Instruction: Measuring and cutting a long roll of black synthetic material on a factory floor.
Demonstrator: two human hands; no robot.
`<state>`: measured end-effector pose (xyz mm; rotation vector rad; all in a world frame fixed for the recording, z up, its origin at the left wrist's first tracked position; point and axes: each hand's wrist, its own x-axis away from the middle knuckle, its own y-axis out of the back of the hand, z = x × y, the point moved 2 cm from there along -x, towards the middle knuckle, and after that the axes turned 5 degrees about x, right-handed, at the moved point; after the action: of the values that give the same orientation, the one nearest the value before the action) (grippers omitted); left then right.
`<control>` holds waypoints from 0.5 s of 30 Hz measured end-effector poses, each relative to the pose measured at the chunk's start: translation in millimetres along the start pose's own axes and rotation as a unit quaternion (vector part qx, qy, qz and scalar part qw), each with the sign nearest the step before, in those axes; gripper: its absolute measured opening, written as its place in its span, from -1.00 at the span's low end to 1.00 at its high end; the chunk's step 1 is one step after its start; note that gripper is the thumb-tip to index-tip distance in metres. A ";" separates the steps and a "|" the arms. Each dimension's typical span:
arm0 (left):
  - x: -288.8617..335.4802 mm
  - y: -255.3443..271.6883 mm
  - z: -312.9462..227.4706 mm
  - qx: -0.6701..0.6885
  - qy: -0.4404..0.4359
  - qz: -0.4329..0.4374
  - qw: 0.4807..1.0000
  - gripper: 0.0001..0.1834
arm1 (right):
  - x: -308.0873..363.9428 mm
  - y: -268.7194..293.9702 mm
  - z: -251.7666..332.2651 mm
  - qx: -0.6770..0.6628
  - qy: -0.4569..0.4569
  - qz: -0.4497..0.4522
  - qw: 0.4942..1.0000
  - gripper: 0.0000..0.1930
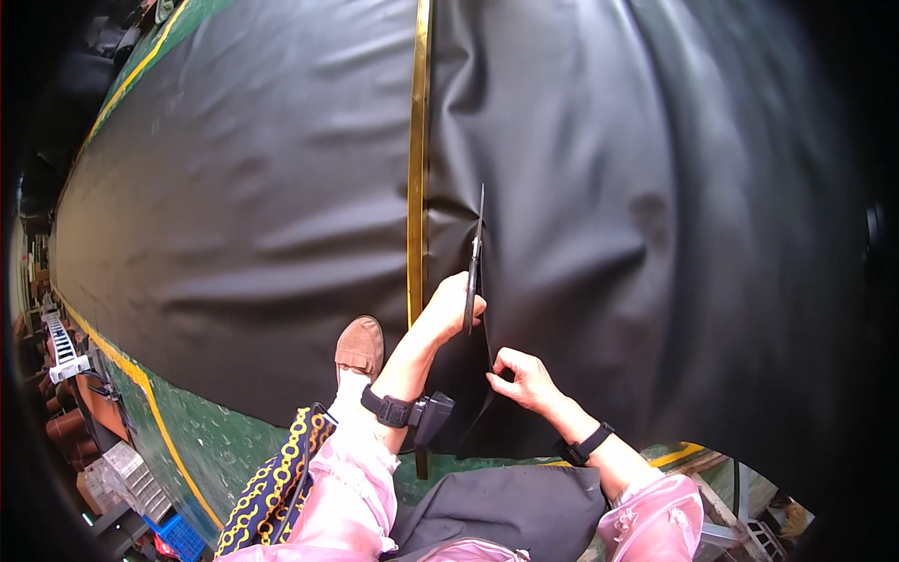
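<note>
Just right of a long, narrow, brass-coloured strip (418, 140), out on the wide black sheet of smooth, leathery material (262, 187), I've got the left hand (451, 302) closed around the dark handles of a pair of long-bladed metal scissors (471, 292). The blades point away from the body, and from up here I can't tell whether they're parted. A little nearer the body, here's the right hand (524, 377), thumb and forefinger pinched together on the sheet at a dark, slit-like line that runs down from the scissors. So the two hands are near each other but apart, each with its own grip. Around the left wrist I see a black strap with a boxy dark device (433, 418) on it; around the right, a plain black wristband (590, 442). Both forearms go back into shiny pink sleeves (655, 520). The sheet ripples and folds around the scissors, and left of the left forearm a brown suede shoe (361, 347) stands right on it. Below, I have dark grey cloth (506, 506) over the lap and, to its left, navy fabric with a yellow chain pattern (272, 482). Farther out comes the green floor (201, 431) with its yellow lines, then a blue plastic crate (178, 539) at the lower left, small and bent by the lens.
</note>
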<state>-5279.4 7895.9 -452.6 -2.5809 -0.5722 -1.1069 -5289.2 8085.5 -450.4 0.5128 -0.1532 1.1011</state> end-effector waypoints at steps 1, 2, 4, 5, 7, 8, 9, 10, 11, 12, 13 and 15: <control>-0.9 0.3 -3.5 -0.013 0.004 -0.002 1.000 -0.86 | -1.9 0.8 0.0 0.000 0.000 -0.002 1.000 -0.81; 0.3 0.7 -3.8 -0.027 -0.019 -0.003 0.999 -0.85 | -4.0 0.8 0.4 0.015 0.011 0.001 1.000 -0.81; 8.3 -0.6 8.4 -0.068 -0.091 -0.022 0.993 -0.77 | -4.4 3.7 2.9 0.030 0.020 0.004 0.999 -0.81; 13.4 0.1 23.3 -0.038 -0.044 -0.009 0.998 -0.72 | -2.8 5.2 1.1 0.027 0.007 0.003 1.000 -0.80; 17.5 2.5 30.5 -0.016 -0.057 -0.033 0.998 -0.68 | -1.5 4.9 1.3 0.024 -0.004 0.009 1.000 -0.79; 17.2 2.9 32.2 -0.014 -0.057 -0.035 0.998 -0.68 | -1.3 5.2 3.4 0.027 -0.005 -0.001 1.000 -0.79; 16.9 1.9 33.2 0.003 -0.090 -0.040 0.995 -0.67 | -0.4 5.3 3.6 0.031 -0.006 -0.012 0.999 -0.79; 17.3 1.4 33.2 0.019 -0.122 -0.045 0.991 -0.67 | -0.9 4.4 3.2 0.033 -0.006 -0.011 0.999 -0.79; 16.6 1.6 32.9 0.021 -0.123 -0.045 0.991 -0.67 | -2.4 3.0 3.1 0.052 0.011 -0.019 0.998 -0.80; 14.5 1.4 29.4 -0.048 -0.113 -0.044 0.991 -0.67 | -3.7 1.5 2.1 0.070 0.027 -0.026 0.997 -0.80; 12.3 1.0 24.8 -0.116 -0.103 -0.043 0.987 -0.67 | -4.0 0.1 0.8 0.072 0.028 -0.027 0.997 -0.80; 6.7 2.7 10.5 -0.132 -0.089 -0.038 0.986 -0.69 | -4.6 -3.1 0.0 0.088 0.029 -0.020 0.995 -0.81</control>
<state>-5267.3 7899.3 -455.0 -2.9326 -0.6045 -1.0447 -5288.6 8080.7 -453.0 0.6376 0.0061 1.0944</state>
